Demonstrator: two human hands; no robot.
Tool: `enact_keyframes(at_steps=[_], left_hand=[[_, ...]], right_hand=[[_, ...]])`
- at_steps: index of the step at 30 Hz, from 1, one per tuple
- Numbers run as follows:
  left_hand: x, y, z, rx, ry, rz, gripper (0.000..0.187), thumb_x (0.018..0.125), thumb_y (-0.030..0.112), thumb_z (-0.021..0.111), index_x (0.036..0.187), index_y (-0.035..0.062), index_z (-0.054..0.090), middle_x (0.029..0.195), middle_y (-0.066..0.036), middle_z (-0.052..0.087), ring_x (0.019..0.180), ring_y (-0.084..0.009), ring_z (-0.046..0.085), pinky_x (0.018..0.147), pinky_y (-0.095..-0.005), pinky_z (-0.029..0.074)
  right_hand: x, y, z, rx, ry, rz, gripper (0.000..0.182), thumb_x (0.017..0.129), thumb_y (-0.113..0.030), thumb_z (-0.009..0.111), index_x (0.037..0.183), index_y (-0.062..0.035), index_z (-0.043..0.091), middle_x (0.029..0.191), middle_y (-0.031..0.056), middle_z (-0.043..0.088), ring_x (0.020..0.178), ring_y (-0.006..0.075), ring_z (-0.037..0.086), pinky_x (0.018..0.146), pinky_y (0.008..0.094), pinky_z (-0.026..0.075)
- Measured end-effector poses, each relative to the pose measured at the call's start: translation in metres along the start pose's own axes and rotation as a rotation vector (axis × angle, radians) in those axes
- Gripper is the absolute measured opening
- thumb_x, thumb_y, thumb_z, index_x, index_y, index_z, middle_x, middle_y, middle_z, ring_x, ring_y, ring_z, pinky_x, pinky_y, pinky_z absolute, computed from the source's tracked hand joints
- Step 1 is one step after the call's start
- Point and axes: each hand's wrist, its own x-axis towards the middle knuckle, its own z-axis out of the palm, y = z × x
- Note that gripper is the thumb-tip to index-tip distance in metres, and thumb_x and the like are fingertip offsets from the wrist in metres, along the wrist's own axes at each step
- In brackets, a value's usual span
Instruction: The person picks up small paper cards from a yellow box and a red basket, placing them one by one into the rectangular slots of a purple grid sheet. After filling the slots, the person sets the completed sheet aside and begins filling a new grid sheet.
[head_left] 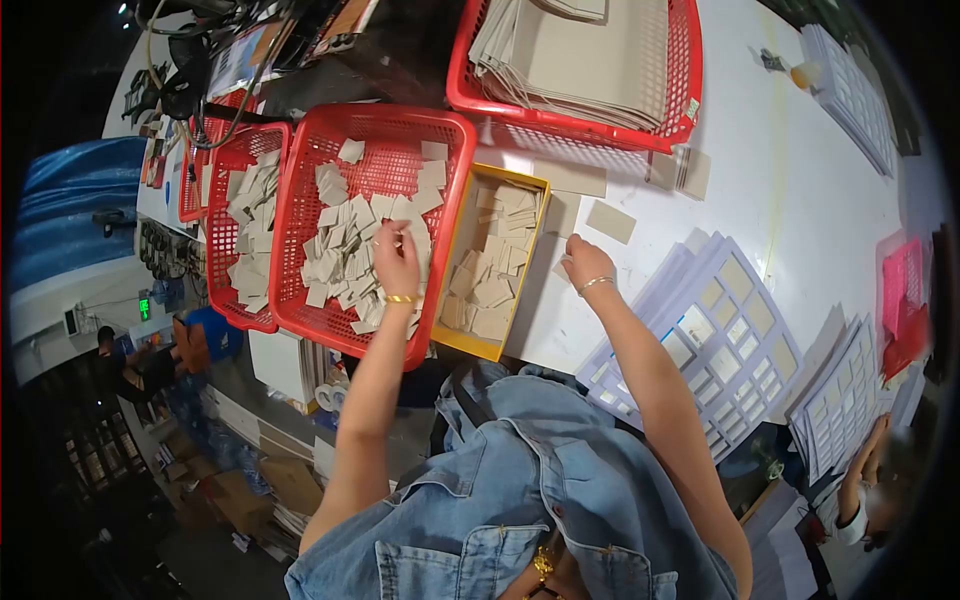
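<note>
My left hand (396,256) is over the large red basket (461,150), its fingers curled in among the small beige card pieces (345,240); what it holds, if anything, is too small to name. To the right, my right hand (587,264) is above the white table (560,330), fingers bent together at the edge of a small pale piece. A beige rectangular card (610,222) lies just beyond that hand. Between my hands stands a yellow box (543,205) with more beige pieces inside.
A red basket (690,60) of large beige sheets stands at the back. Another red basket (216,225) is at the left. White panels with rectangular openings (728,300) lie right of my right arm, with more stacks beyond. Another person (860,500) is at the lower right.
</note>
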Motion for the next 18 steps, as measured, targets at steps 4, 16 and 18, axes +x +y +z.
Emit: enact_keyframes(at_steps=[4,16,18], left_hand=[[0.057,-0.051,0.008,0.149,-0.197,-0.113,0.023,0.080,0.009,0.067,0.103,0.0052,0.061,0.101,-0.012,0.058,0.086,-0.0277,0.059,0.072,-0.0394,0.049],[0.058,-0.098,0.088,0.525,-0.263,0.129,0.020,0.079,0.015,0.060,0.097,0.0062,0.062,0.096,-0.017,0.062,0.089,-0.0365,0.059,0.075,-0.0485,0.047],[0.054,-0.139,0.097,0.316,-0.308,0.138,0.017,0.078,0.010,0.061,0.094,0.0054,0.062,0.089,-0.019,0.062,0.083,-0.0372,0.059,0.073,-0.0476,0.047]], right_hand=[[-0.019,0.001,0.000,0.157,0.051,0.037,0.022,0.082,-0.021,0.067,0.094,-0.0086,0.054,0.086,0.0114,0.067,0.078,0.0318,0.065,0.068,0.0418,0.050],[-0.120,0.058,-0.013,0.672,0.464,0.219,0.019,0.081,-0.015,0.070,0.093,-0.0067,0.058,0.077,0.0061,0.064,0.054,0.0159,0.056,0.053,0.0292,0.045],[-0.139,0.081,-0.015,0.750,0.547,0.219,0.018,0.082,-0.012,0.069,0.094,-0.0055,0.058,0.077,0.0055,0.064,0.052,0.0126,0.055,0.052,0.0264,0.044]])
